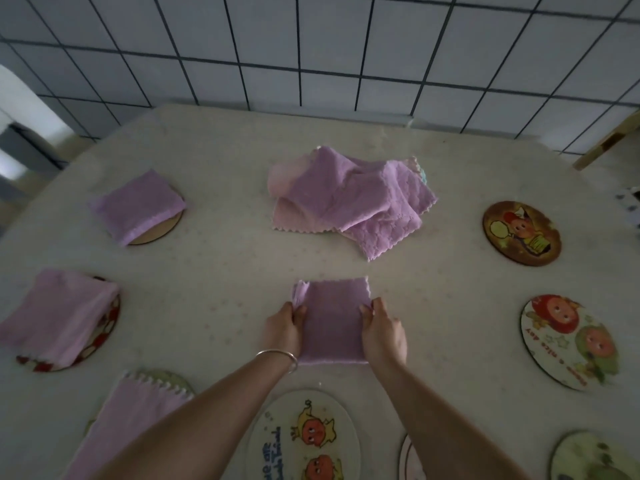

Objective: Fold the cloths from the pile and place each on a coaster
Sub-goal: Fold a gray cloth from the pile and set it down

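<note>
The folding step is in hand: the left hand (282, 329) and the right hand (382, 336) each have their grip closed on a side edge of a folded purple cloth (332, 322), which lies flat near the front middle of the worktop (225, 271). Next it must go to a free coaster (304, 436). Three coasters on the left side already carry cloths; at least five show none. The pile (349, 199) waits toward the back edge.
</note>
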